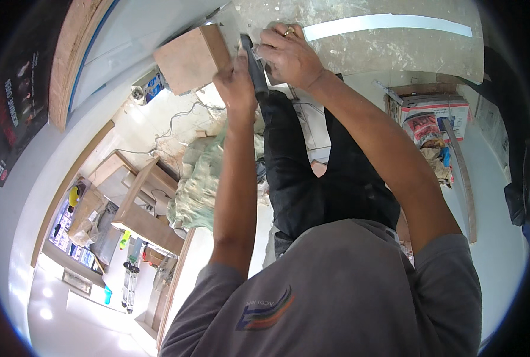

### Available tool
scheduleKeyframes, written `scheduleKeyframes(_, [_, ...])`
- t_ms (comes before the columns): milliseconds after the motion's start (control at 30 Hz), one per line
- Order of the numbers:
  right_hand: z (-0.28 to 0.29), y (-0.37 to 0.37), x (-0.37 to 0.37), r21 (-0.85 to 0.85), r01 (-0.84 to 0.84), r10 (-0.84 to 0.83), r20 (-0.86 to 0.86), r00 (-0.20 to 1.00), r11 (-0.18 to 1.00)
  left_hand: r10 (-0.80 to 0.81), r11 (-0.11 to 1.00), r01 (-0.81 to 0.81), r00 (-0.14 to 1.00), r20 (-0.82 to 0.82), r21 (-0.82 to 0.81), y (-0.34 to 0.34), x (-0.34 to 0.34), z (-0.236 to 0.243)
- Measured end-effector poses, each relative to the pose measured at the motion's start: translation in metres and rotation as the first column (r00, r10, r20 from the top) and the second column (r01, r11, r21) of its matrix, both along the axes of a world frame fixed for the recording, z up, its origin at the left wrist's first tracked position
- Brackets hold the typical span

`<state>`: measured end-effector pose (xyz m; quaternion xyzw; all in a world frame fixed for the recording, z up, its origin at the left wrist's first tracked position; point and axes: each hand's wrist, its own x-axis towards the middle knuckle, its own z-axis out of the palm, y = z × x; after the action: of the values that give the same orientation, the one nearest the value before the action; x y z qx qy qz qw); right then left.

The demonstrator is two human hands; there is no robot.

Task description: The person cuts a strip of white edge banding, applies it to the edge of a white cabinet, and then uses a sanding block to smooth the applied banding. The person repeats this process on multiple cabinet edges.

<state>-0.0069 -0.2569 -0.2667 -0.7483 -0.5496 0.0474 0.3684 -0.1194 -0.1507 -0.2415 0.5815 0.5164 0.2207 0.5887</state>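
Observation:
My left hand (235, 80) is closed around a long dark grey tool (257, 74), its thumb lying along the upper part. The tool's exact kind does not show. Right beside it, my right hand (292, 59) has its fingers curled in toward the tool and the near end of a white strip (390, 22). What those fingers grip is hidden behind the hand. The strip lies lengthwise on a dusty, stained board (360, 52) and reaches off to the right.
A plywood box (187, 62) stands left of my left hand, above a small blue-and-white box (151, 86). A pale green sheet (201, 184) lies crumpled below, near a loose cable (173, 128). To the right are stacked cartons (449, 113) and a curved wooden strip (464, 178).

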Motion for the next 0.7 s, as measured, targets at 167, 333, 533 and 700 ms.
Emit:
scheduleKeyframes(167, [-0.002, 0.0, 0.0, 0.011, -0.017, 0.017, -0.013, 1.0, 1.0, 0.004, 0.995, 0.007, 0.994, 0.111, -0.103, 0.003, -0.005, -0.013])
scheduleKeyframes(333, [-0.005, 0.0, -0.001, 0.001, -0.007, 0.007, 0.006, 1.0, 1.0, -0.021, 0.999, 0.025, 0.996, -0.084, 0.048, 0.003, -0.004, -0.012])
scheduleKeyframes(533, [-0.005, 0.0, -0.001, -0.032, -0.018, 0.017, -0.025, 1.0, 0.999, 0.042, 0.991, -0.049, 0.997, -0.061, -0.124, 0.003, 0.007, 0.006])
scheduleKeyframes(700, [-0.002, 0.0, -0.001, -0.021, -0.017, 0.017, -0.007, 1.0, 1.0, 0.093, 0.995, -0.1, 0.976, -0.199, -0.025, -0.005, 0.004, 0.011])
